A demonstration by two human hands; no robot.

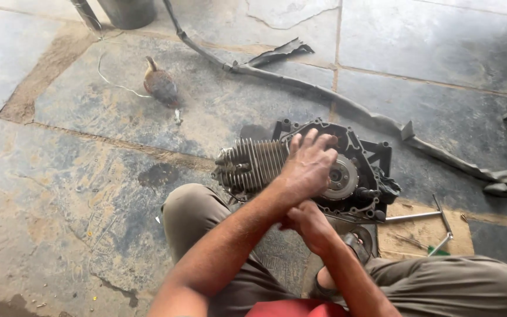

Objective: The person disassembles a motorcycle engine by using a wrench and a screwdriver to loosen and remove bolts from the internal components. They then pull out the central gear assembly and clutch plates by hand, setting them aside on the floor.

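A greasy motorcycle engine [253, 161] with a finned cylinder lies on its side on the stone floor, just beyond my knees. Its open side shows a round metal rotor [342, 176]. My left hand [309, 166] lies on the crankcase beside the rotor, fingers spread. My right hand [305, 222] is curled at the near edge of the engine, under my left wrist. Whether it holds anything is hidden.
A small brown bird [161, 86] stands on the floor at the back left. A long torn rubber strip [324, 94] runs behind the engine. A T-handle wrench [435, 216] and a green-handled tool [439, 251] lie on cardboard [406, 240] to the right.
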